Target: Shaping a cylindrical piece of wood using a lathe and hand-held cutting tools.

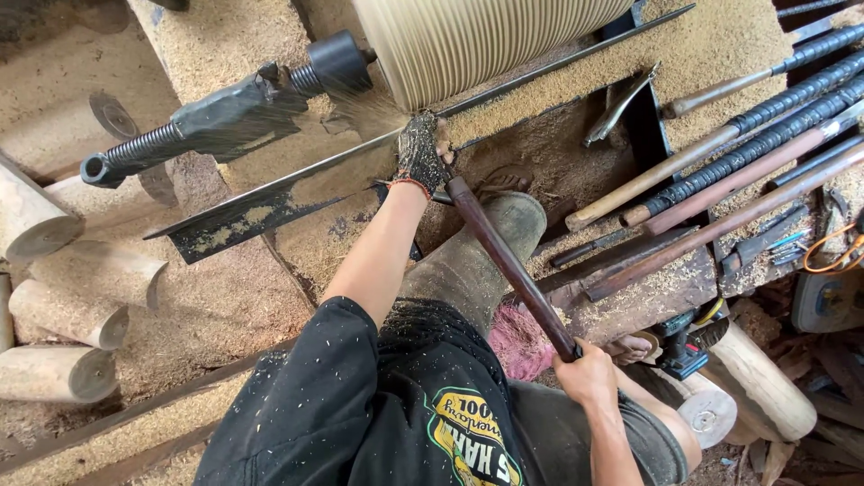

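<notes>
- While wood chips are spraying off the pale ribbed workpiece (486,40) spinning on the lathe, the left hand (421,151), in a speckled work glove, is curling its fingers tight around the front end of a long turning tool (508,265), pressing it down on the flat metal tool rest (297,184).
- The right hand (587,371), bare, is wrapping its fingers fully around the rear end of the tool's dark wooden handle, close beside the person's hip.
- The tool is running diagonally from the rest back to the right hand, crossing above a dusty rubber boot (477,256); its cutting tip is hiding behind the glove, right at the workpiece's lower edge.
- A dark tailstock (234,112) with a threaded spindle is lying to the left of the workpiece.
- Spare long-handled tools (747,148) are lying in a row on the sawdust-covered bench to the right.
- Cut pale log blanks (63,315) are lying at the far left.
</notes>
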